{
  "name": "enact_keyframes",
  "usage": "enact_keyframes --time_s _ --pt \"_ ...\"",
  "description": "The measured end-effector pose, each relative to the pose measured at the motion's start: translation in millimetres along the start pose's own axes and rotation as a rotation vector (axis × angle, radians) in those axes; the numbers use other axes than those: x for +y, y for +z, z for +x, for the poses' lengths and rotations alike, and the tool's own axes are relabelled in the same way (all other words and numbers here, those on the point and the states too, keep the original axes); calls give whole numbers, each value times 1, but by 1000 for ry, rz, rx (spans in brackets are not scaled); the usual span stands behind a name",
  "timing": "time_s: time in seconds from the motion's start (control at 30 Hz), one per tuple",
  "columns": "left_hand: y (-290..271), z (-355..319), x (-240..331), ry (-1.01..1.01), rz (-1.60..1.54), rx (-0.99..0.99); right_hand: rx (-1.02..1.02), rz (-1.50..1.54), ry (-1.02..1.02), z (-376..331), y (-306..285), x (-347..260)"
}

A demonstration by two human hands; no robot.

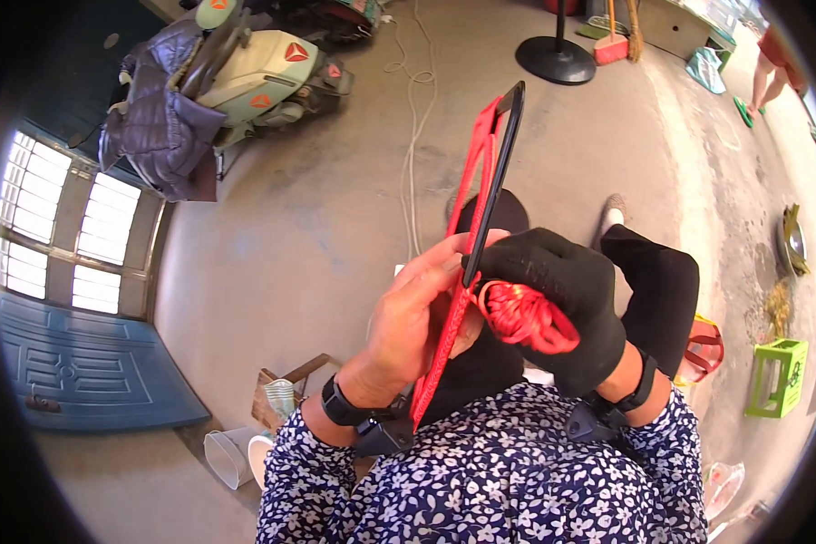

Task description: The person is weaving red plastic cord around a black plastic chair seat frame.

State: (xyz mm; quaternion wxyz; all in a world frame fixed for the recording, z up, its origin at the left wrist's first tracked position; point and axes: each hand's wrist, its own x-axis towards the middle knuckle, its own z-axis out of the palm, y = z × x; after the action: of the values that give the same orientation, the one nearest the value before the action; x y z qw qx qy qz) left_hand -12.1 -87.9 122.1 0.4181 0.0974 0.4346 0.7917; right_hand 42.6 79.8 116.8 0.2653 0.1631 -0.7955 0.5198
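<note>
In front of my lap, a long narrow black frame (496, 190) is held upright and slightly tilted, seen nearly edge-on. A red woven band (444, 352) runs below it, and more red band loops along its upper left side. My bare left hand (406, 313) is closed around the frame and the band from the left. My right hand (567, 281), in a black glove, has its fingers bent close against the frame's lower part. A coiled bundle of shiny red cord (528, 317) lies against the glove's inner side. The right fingertips are partly hidden behind the frame.
A scooter (263, 77) draped with a dark padded jacket (168, 118) stands far left. Ahead are a black round stand base (556, 60) and a red dustpan (611, 49). A green crate (777, 376) sits right; a white bin (228, 456) is at lower left. Another person's legs (765, 82) show far right.
</note>
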Motion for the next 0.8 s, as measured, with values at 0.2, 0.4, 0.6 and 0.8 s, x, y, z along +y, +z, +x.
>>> enact_keyframes --time_s 0.2,0.4,0.6,0.8 --pt "-15 22 -33 -122 -167 56 54 -120 57 -35 -9 27" --pt "-27 47 -61 -222 -268 -34 159 -49 459 -69 -5 54" --pt "-43 55 -83 -316 -249 25 368 468 1084 -72 -21 73" --pt "-60 62 -102 -352 -340 4 173 542 1162 -94 -18 81"
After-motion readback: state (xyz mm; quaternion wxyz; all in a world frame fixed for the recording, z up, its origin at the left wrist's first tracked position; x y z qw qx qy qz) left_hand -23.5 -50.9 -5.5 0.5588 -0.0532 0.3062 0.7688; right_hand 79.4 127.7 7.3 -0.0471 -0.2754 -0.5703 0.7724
